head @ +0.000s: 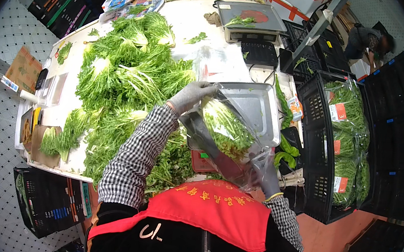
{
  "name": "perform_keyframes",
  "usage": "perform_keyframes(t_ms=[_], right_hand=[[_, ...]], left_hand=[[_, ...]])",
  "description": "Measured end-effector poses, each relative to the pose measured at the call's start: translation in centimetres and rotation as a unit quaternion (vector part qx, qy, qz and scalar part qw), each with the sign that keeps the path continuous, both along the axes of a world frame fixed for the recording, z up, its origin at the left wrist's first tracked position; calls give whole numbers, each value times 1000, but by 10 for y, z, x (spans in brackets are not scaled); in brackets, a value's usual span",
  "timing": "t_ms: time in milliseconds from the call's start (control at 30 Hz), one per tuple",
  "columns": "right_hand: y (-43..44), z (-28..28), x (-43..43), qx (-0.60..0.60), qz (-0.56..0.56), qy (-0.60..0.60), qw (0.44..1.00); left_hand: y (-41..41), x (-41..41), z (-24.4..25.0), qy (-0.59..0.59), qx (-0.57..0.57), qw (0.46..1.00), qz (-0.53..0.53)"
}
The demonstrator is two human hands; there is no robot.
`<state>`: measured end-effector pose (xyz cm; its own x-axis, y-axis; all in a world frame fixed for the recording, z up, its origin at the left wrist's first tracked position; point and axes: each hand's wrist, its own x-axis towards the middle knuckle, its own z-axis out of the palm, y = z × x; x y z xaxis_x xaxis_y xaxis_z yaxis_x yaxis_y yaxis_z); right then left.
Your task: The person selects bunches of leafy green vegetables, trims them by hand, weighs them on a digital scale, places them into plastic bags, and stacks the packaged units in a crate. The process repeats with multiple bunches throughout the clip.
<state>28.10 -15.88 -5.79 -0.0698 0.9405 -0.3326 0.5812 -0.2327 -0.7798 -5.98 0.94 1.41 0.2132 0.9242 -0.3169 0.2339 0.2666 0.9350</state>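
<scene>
My left hand [195, 95], in a grey glove, grips the upper end of a clear plastic bag near the stem end of a bunch of frisée-like leafy greens [224, 127]. The greens lie inside the bag, leaves towards my body. My right hand [266, 173], also gloved, closes on the bag's lower right end, partly hidden by plastic. Beneath the bag is a metal tray [270, 108] on a red scale [200, 161]. To the left a large heap of loose greens [129, 68] covers much of the white table [186, 7].
At the right stands a black crate [318, 102] with bagged greens. Green peppers [284, 159] lie beside the tray. A platform scale [245, 16] stands at the far side, near white foam boxes [292, 8]. Another person [367, 42] bends at the upper right.
</scene>
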Motion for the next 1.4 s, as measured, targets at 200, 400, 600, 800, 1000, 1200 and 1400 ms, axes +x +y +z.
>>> perform_keyframes(t_ms=[200,400,600,800,1000,1200,1400], right_hand=[[6,36,-30,-58,-95,143,983],[13,8,-36,-13,-159,248,956],[38,62,-37,180,-83,153,968],[58,165,-51,121,-14,228,966],[69,222,-72,198,137,209,948],[72,249,-78,288,166,133,934],[80,238,-73,327,180,67,925]], left_hand=[[-16,-2,-13,143,43,989,-18],[-19,-1,-8,333,207,903,-178],[-52,-4,-25,374,116,904,-169],[-112,17,-36,-290,-135,946,55],[-152,46,-32,-511,-120,850,33],[-166,51,-54,-638,-165,751,49],[-156,52,-88,-663,-114,739,30]])
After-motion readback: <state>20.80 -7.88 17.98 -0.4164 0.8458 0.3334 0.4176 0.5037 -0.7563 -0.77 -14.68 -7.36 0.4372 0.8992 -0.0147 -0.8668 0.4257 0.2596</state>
